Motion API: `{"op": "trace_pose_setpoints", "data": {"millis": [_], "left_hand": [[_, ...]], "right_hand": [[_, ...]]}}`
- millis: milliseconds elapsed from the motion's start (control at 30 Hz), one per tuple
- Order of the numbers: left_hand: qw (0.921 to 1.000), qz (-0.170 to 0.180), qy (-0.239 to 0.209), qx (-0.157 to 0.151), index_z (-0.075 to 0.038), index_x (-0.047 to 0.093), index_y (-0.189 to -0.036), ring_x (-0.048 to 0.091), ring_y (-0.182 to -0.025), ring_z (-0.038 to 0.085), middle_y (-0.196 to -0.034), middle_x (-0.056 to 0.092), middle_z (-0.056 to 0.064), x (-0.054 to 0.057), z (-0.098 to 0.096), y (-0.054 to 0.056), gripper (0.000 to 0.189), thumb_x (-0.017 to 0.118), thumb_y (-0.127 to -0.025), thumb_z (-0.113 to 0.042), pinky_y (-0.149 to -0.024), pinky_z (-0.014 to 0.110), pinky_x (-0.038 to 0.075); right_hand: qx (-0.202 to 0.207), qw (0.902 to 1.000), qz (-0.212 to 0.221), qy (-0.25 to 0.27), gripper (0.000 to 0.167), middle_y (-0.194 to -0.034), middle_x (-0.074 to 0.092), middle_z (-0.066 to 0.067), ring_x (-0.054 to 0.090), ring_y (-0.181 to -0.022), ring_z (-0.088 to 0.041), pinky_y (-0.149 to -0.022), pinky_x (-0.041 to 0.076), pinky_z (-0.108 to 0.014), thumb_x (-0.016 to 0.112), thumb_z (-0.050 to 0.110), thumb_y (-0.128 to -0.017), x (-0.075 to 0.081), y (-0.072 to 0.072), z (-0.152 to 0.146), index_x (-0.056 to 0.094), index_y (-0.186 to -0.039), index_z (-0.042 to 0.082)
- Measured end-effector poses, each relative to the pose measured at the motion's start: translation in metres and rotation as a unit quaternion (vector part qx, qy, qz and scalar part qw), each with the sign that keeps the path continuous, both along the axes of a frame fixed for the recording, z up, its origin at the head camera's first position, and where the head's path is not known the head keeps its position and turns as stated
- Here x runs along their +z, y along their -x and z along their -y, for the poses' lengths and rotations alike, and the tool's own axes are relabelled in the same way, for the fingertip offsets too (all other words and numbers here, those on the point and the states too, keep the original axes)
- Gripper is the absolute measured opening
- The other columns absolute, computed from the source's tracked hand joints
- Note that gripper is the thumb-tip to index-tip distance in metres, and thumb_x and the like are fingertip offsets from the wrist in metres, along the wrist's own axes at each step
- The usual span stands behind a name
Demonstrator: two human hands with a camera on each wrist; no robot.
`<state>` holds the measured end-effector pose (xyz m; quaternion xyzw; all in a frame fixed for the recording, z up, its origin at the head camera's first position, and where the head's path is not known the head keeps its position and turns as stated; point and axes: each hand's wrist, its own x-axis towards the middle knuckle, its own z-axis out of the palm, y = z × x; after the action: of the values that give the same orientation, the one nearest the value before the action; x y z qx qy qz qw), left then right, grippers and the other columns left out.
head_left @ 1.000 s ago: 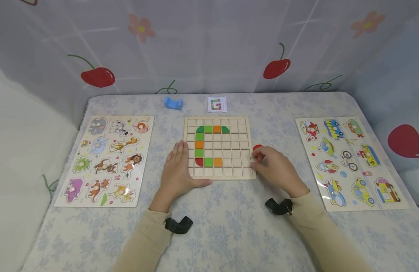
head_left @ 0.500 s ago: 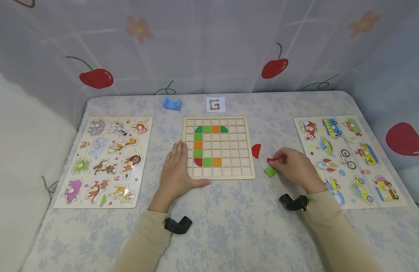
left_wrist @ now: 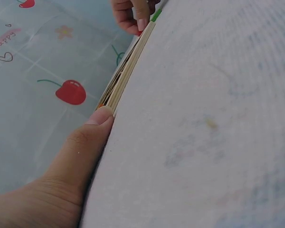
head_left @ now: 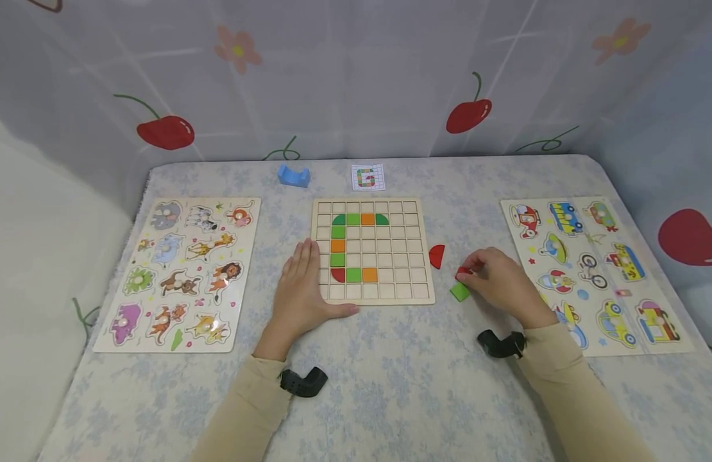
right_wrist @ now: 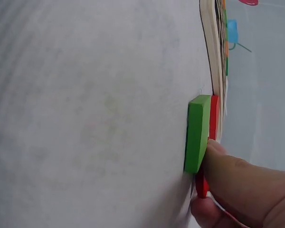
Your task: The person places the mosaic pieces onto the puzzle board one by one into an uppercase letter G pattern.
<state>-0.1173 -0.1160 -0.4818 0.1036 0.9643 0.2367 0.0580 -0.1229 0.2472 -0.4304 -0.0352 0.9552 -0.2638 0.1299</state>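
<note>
A wooden grid board point(head_left: 401, 292) lies mid-table with green, orange and red tiles in a C-shaped run. My left hand point(head_left: 298, 295) rests along its left edge, fingers straight, thumb at the front edge. Beyond the board's right side, my right hand point(head_left: 497, 282) pinches a small red tile point(head_left: 462, 272) between thumb and fingers; most of the tile is hidden. Right beside it lies a green square tile point(head_left: 460, 292), large in the right wrist view next to my thumb point(right_wrist: 228, 161). Red curved pieces point(head_left: 437, 256) lie near the board's right edge.
A small printed pattern card point(head_left: 367, 177) and a blue holder point(head_left: 294, 176) sit behind the board. An animal puzzle board point(head_left: 214, 340) lies at left, a vehicle puzzle board point(head_left: 564, 256) at right, partly under my right hand's side.
My right hand has moved right, from the board's edge to the red tile by the green square, and stays there pinching it. The left hand has not moved.
</note>
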Motion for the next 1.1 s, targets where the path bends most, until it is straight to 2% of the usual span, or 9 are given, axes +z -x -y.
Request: {"op": "trace_pose_setpoints", "data": {"millis": [167, 367, 600, 767, 900, 1100], "left_hand": [[1.0, 0.001, -0.002, 0.001, -0.005, 0.003, -0.16, -0.004, -0.157, 0.026, -0.169, -0.001, 0.012, 0.0, 0.001, 0.0, 0.145, 0.071, -0.059, -0.084, -0.127, 0.049, 0.008], [1.0, 0.002, 0.0, 0.002, -0.006, 0.002, -0.16, -0.004, -0.157, 0.026, -0.169, -0.001, 0.011, -0.001, 0.001, 0.002, 0.145, 0.07, -0.059, -0.085, -0.127, 0.049, 0.008], [1.0, 0.001, 0.001, 0.002, -0.006, 0.003, -0.16, -0.004, -0.157, 0.025, -0.169, -0.001, 0.011, -0.001, 0.002, 0.002, 0.144, 0.07, -0.06, -0.084, -0.127, 0.048, 0.008], [1.0, 0.0, -0.001, 0.001, -0.006, 0.003, -0.16, -0.004, -0.157, 0.026, -0.169, -0.001, 0.011, 0.0, 0.001, 0.002, 0.144, 0.071, -0.06, -0.084, -0.127, 0.048, 0.008], [1.0, 0.001, 0.001, 0.001, -0.006, 0.003, -0.16, -0.005, -0.157, 0.025, -0.169, -0.001, 0.01, -0.001, 0.001, 0.001, 0.144, 0.07, -0.06, -0.085, -0.127, 0.048, 0.008], [1.0, 0.003, 0.005, 0.004, -0.006, 0.002, -0.16, -0.005, -0.157, 0.024, -0.169, -0.002, 0.01, -0.001, 0.0, 0.0, 0.145, 0.07, -0.06, -0.085, -0.127, 0.047, 0.008]], "right_hand": [[0.015, 0.9997, 0.002, 0.017, 0.015, -0.098, 0.06, -0.008, 0.052, -0.087, -0.023, -0.073, 0.042, -0.034, 0.068, 0.021, -0.095, -0.003, 0.003, 0.002, 0.061, -0.101, 0.01], [0.009, 0.9996, 0.011, 0.026, 0.018, -0.091, 0.059, -0.004, 0.053, -0.085, -0.02, -0.073, 0.042, -0.032, 0.07, 0.024, -0.094, -0.003, 0.004, 0.005, 0.06, -0.102, 0.011], [0.019, 0.9996, -0.002, 0.023, 0.018, -0.087, 0.062, -0.002, 0.052, -0.076, -0.019, -0.066, 0.04, -0.03, 0.074, 0.028, -0.091, 0.004, 0.006, 0.014, 0.061, -0.097, 0.016], [0.035, 0.9976, -0.017, 0.058, 0.027, -0.088, 0.064, -0.001, 0.053, -0.075, -0.019, -0.064, 0.04, -0.03, 0.08, 0.029, -0.085, 0.007, 0.012, 0.035, 0.058, -0.095, 0.017], [0.065, 0.9947, -0.025, 0.076, 0.023, -0.082, 0.062, 0.003, 0.051, -0.074, -0.019, -0.062, 0.04, -0.03, 0.081, 0.029, -0.083, 0.008, 0.019, 0.06, 0.061, -0.09, 0.021], [0.101, 0.989, -0.009, 0.107, 0.016, -0.082, 0.064, 0.005, 0.056, -0.08, -0.016, -0.072, 0.045, -0.031, 0.081, 0.024, -0.083, 0.005, 0.028, 0.095, 0.066, -0.086, 0.023]]}}
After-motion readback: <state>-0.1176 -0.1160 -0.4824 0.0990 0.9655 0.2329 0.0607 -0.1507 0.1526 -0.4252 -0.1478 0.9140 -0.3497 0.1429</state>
